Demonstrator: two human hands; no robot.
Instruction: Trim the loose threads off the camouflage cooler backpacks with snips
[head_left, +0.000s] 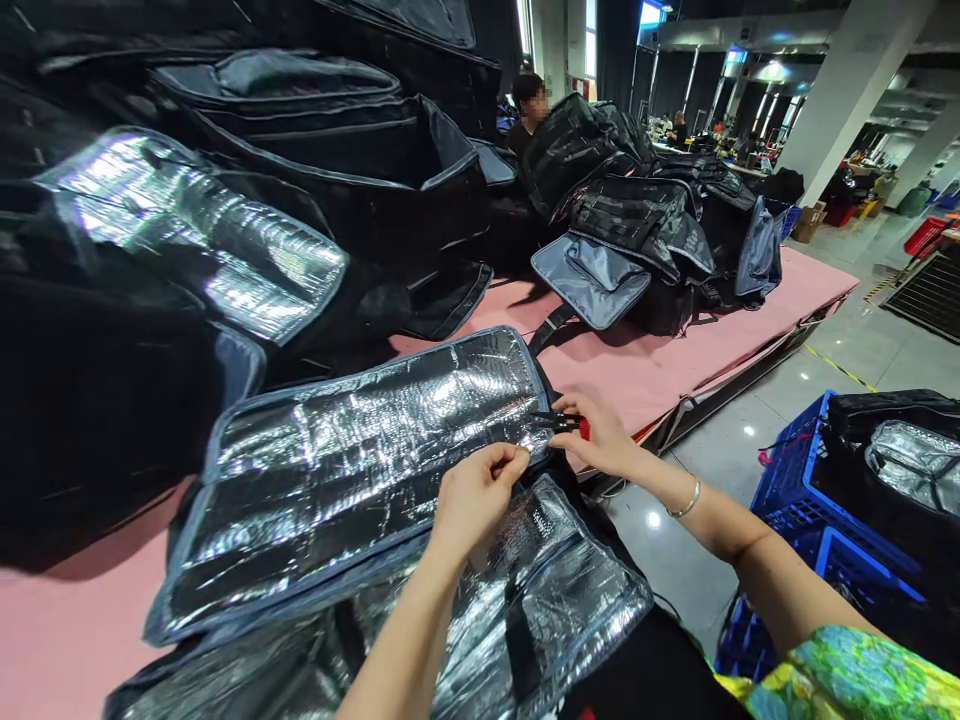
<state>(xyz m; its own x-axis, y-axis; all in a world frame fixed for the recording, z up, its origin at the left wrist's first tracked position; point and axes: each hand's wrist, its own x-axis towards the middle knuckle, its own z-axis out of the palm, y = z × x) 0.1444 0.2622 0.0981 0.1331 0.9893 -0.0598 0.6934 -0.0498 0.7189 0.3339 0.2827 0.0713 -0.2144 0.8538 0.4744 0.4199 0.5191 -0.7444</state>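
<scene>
Patterned sleeve cloth [862, 670], green and yellow, lies nearest the camera, on the right arm. That right hand [600, 435] curls around small dark snips [562, 420] with a red part, at the right end of the silver-lined flap. Just beside it, the left hand [480, 495] is drawn into a pinch, thumb against forefinger, at the flap's near right corner; what sits between those fingertips is too small to tell.

Spread flat beneath both, the silver-lined flap [360, 470] looks light and limp, likely to fold if lifted by one end. Its film seems slick and easily creased or nicked, so the grey-blue binding [259, 395] around the flap's edge should give the surer hold. Glossy and finely wrinkled, the film throws bright streaks between dark bands; the corners are rounded.

On the flap's near side lies a crumpled silver panel [585, 590]; beyond its right end, dark bags [637, 220] sit on the pink table cover [795, 290].
</scene>
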